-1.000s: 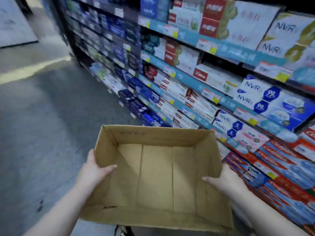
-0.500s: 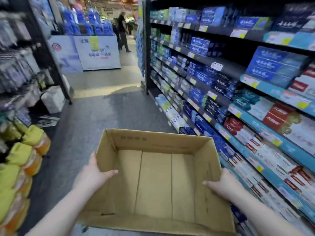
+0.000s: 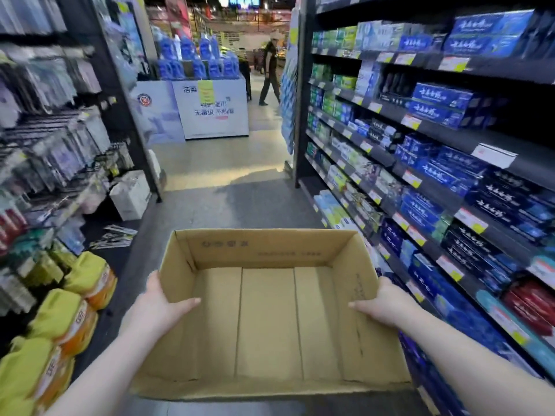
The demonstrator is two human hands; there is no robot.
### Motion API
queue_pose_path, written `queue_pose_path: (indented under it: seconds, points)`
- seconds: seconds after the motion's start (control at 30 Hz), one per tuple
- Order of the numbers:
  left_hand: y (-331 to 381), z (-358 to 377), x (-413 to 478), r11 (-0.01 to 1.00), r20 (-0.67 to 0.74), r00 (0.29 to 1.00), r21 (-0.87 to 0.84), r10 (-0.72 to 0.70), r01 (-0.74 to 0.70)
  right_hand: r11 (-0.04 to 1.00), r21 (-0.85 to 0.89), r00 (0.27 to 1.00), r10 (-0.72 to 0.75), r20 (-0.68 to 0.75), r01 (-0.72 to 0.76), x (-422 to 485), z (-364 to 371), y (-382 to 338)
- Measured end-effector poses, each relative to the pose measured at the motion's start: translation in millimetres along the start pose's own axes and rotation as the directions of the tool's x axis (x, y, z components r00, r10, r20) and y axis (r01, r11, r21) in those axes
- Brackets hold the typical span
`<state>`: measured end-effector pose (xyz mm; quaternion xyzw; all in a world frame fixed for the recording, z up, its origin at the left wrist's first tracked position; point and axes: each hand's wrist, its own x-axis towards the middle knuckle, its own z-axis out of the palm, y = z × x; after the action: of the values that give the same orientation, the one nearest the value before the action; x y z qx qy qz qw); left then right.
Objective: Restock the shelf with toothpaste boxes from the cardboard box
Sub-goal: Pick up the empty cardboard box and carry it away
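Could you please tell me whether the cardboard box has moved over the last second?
Yes: the cardboard box has swung left, away from the toothpaste shelf, and now faces down the aisle.

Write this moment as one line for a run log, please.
stage: box held in aisle | cardboard box: empty | left hand: grips left wall | right hand: grips right wall | shelf: stocked, on right

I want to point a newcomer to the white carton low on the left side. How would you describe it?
Look at the left rack of hanging packets. Follow it to its far end, where a black post stands; the white carton sits low at the foot of that post. Unlike the yellow packs nearer the camera, it is plain white and box-shaped.
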<state>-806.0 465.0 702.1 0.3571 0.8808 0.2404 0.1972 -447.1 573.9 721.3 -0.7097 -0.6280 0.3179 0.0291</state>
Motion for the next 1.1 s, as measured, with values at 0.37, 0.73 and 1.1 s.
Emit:
queue_pose_path:
  seconds: [0.37,0.73,1.1]
  points:
    - [54,-3,202,0.984,-0.082,0.981,-0.045,-0.175,0.172,0.986,-0.107,0.989,-0.12,0.092,0.13,220,-30,-176]
    - [63,-41,457,0.967,-0.089,0.968,-0.123,-0.236,0.225,0.979,-0.126,0.983,-0.148,0.105,0.161,412,4,-384]
    - [130,-69,719,0.992,-0.034,0.993,-0.059,-0.113,0.111,0.996,-0.082,0.999,-0.029,0.033,0.032,572,5,-540]
